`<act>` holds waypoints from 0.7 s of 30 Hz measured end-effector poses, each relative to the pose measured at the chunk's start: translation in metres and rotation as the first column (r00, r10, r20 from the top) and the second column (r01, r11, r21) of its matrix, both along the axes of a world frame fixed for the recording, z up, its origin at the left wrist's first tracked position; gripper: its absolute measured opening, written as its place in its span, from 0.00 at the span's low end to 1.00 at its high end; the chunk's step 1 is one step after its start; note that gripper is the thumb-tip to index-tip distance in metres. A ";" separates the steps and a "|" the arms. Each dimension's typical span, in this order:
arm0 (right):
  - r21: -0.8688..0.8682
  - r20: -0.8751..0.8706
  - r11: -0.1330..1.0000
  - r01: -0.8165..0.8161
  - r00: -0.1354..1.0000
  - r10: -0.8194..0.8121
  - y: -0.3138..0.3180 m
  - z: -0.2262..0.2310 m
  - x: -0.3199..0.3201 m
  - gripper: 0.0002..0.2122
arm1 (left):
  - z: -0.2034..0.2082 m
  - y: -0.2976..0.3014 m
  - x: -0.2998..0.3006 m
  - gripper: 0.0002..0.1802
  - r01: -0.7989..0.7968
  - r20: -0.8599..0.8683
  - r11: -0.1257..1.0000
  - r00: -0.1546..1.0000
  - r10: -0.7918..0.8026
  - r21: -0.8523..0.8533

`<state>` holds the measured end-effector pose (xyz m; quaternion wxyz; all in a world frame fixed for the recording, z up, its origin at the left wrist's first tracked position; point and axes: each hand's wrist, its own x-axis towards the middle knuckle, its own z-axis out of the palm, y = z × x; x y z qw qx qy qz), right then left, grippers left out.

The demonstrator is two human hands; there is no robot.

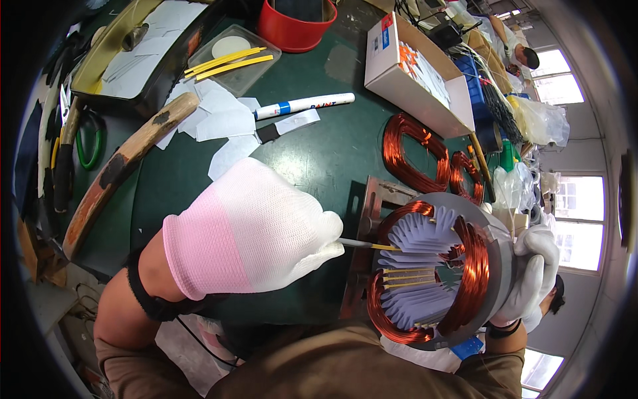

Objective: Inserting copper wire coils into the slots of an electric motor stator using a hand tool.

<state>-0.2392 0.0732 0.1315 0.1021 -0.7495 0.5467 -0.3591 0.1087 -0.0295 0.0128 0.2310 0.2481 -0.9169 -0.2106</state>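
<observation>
Fingers, left hand [266, 229]: pinching thin rod [359, 243]; right hand [537, 266] curled against stator [500, 266], grip unclear. Green tabletop [176, 189]: coils [393, 147], marker [306, 105], white box [384, 80]. Bright windows [578, 243] far right.

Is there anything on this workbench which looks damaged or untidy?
The curved wooden piece left of the left hand looks worn, with dark patches on its surface. White sheets beyond that hand lie scattered and overlapping. I see nothing spilled.

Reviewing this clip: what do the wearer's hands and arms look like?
The left hand wears a white knit glove with a wide pink cuff; a black band circles that wrist. The right hand is white-gloved too. Both sleeves are brown.
</observation>
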 end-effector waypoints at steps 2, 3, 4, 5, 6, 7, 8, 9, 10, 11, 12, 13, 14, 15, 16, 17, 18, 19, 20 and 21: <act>-0.029 0.044 0.999 0.037 0.998 -0.035 -0.001 0.000 0.002 0.14 | -0.003 -0.002 -0.002 0.18 0.000 -0.100 0.999 0.995 0.003 0.034; -0.029 0.035 0.999 0.035 0.999 -0.033 -0.001 0.000 0.001 0.13 | -0.004 -0.001 -0.002 0.18 -0.001 -0.100 0.999 0.995 0.004 0.033; -0.029 0.026 0.999 0.032 0.999 -0.032 -0.001 0.000 0.001 0.13 | -0.005 0.000 -0.003 0.18 0.002 -0.119 1.000 0.993 0.001 0.028; -0.031 0.025 0.999 0.034 0.999 -0.033 -0.001 0.000 0.000 0.13 | -0.006 -0.001 -0.005 0.19 0.009 -0.140 1.000 0.990 -0.006 0.021; -0.037 0.016 0.999 0.029 0.999 -0.028 -0.001 0.000 0.000 0.13 | -0.007 0.000 -0.008 0.19 0.010 -0.141 1.000 0.990 -0.008 0.020; -0.042 0.006 0.999 0.023 1.000 -0.023 -0.001 -0.001 0.000 0.12 | -0.009 0.002 -0.011 0.18 0.010 -0.144 0.998 0.990 -0.002 0.056; -0.044 0.006 0.999 0.024 1.000 -0.024 -0.001 0.000 0.000 0.12 | -0.009 0.004 -0.013 0.18 0.009 -0.145 0.996 0.989 0.004 0.091; -0.040 0.012 0.999 0.030 1.000 -0.029 0.000 0.000 0.000 0.12 | -0.010 0.007 -0.016 0.18 0.010 -0.146 0.996 0.989 0.003 0.091; -0.037 0.017 0.999 0.034 0.999 -0.034 0.000 0.000 0.000 0.12 | -0.010 0.011 -0.019 0.17 -0.010 -0.160 0.997 0.987 0.023 0.079; -0.038 0.014 0.999 0.036 0.999 -0.035 0.001 0.001 0.000 0.12 | -0.011 0.014 -0.022 0.17 -0.030 -0.175 0.997 0.984 0.041 0.065; -0.002 -0.021 0.999 0.041 0.999 -0.041 0.002 0.003 0.000 0.12 | -0.013 0.019 -0.025 0.17 -0.029 -0.179 0.997 0.983 0.040 0.065; 0.035 -0.057 0.998 0.046 0.997 -0.044 0.004 0.004 0.000 0.13 | -0.016 0.023 -0.029 0.16 -0.042 -0.191 0.996 0.980 0.056 0.079; 0.031 -0.061 0.998 0.046 0.997 -0.044 0.003 0.004 0.002 0.13 | -0.017 0.024 -0.031 0.16 -0.054 -0.204 0.994 0.976 0.072 0.090; 0.004 -0.055 0.998 0.056 0.997 -0.056 0.001 0.004 0.003 0.12 | -0.018 0.023 -0.031 0.16 -0.055 -0.209 0.995 0.975 0.072 0.088; -0.023 -0.048 0.998 0.065 0.997 -0.066 0.000 0.003 0.004 0.12 | -0.018 0.023 -0.030 0.15 -0.049 -0.200 0.995 0.978 0.066 0.089; -0.027 -0.053 0.998 0.062 0.997 -0.063 -0.002 0.004 0.004 0.12 | -0.018 0.022 -0.030 0.15 -0.044 -0.192 0.995 0.980 0.060 0.089; -0.023 -0.089 0.999 0.046 0.995 -0.048 -0.004 0.006 0.004 0.11 | -0.015 0.020 -0.027 0.15 -0.046 -0.197 0.995 0.978 0.062 0.084; -0.019 -0.123 0.999 0.030 0.992 -0.032 -0.006 0.006 0.004 0.11 | -0.010 0.016 -0.024 0.14 -0.026 -0.138 0.994 0.990 0.041 0.107; -0.018 -0.103 0.998 0.057 0.993 -0.059 -0.005 0.006 0.005 0.11 | -0.006 0.013 -0.022 0.14 -0.006 -0.077 0.992 0.997 0.016 0.130; -0.027 -0.103 0.998 0.056 0.993 -0.058 -0.006 0.005 0.005 0.11 | -0.004 0.009 -0.019 0.14 -0.008 -0.077 0.993 0.997 0.017 0.121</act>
